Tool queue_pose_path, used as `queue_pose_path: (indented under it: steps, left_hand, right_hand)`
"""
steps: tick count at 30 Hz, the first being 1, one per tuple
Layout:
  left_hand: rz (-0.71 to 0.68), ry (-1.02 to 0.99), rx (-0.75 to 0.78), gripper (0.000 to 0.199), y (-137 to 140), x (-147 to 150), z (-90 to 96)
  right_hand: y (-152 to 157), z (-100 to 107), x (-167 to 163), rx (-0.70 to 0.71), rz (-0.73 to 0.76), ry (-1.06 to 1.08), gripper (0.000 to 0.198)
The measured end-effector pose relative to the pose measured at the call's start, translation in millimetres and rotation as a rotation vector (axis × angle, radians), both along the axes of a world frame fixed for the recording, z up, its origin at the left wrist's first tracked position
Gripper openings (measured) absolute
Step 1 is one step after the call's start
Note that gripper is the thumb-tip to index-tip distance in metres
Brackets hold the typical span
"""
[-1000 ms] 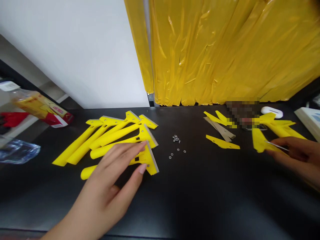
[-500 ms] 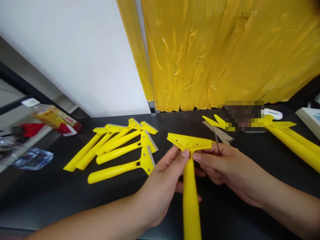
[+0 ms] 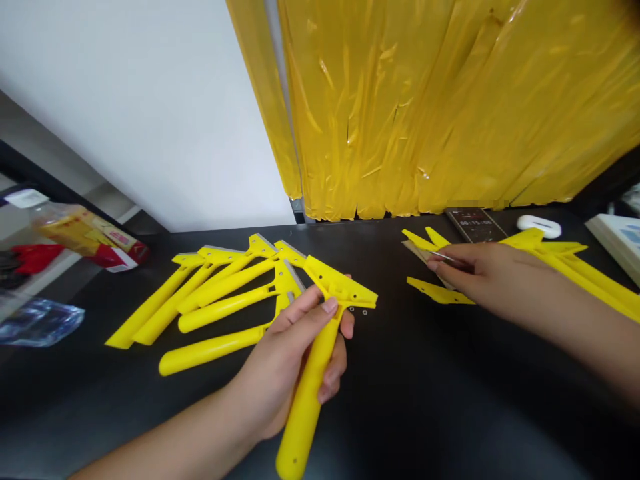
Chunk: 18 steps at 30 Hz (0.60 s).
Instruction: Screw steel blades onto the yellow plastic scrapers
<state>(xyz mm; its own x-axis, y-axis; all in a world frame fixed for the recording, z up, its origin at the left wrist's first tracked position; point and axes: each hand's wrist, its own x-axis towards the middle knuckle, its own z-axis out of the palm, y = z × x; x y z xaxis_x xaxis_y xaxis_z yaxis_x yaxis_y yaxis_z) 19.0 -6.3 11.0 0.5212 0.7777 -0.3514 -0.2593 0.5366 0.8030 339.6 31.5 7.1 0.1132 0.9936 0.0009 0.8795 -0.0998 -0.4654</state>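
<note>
My left hand point(image 3: 295, 340) is closed around the handle of a yellow scraper point(image 3: 313, 393), its thumb just below the wide head. No blade shows on this scraper's head. My right hand point(image 3: 495, 277) is away to the right, fingers pinched on a thin metal tool point(image 3: 453, 259) whose kind I cannot make out. Its fingertips are at flat grey blades point(image 3: 416, 251), partly hidden by the hand. Beside them lie loose yellow head plates point(image 3: 435, 291). Two tiny metal rings, perhaps nuts point(image 3: 365, 312), rest on the table near the scraper's head.
Several yellow scrapers with blades point(image 3: 215, 317) lie left on the black table point(image 3: 400, 400). More yellow handles point(image 3: 580, 267) lie right. A phone point(image 3: 475, 225), white case point(image 3: 539, 227) and white box point(image 3: 617, 243) are behind. A bottle point(image 3: 90, 233) lies far left.
My right hand has left the scraper and moved right and back to the blades, still with the thin tool. My left hand has shifted left with the scraper, now tilted.
</note>
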Motion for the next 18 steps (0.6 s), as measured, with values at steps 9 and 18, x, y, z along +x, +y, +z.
queue_pose_path:
  steps: [9, 18]
  left_hand:
    - [-0.027, -0.067, -0.073, 0.026, 3.6, -0.8, -7.2]
    - [-0.146, -0.097, -0.109, 0.017, -3.0, 2.1, -18.4]
  right_hand:
    - [12.1, -26.4, 6.7, -0.055, -0.075, -0.242, 0.038]
    - [9.6, -22.5, 12.5, -0.152, 0.146, 0.092, 0.026]
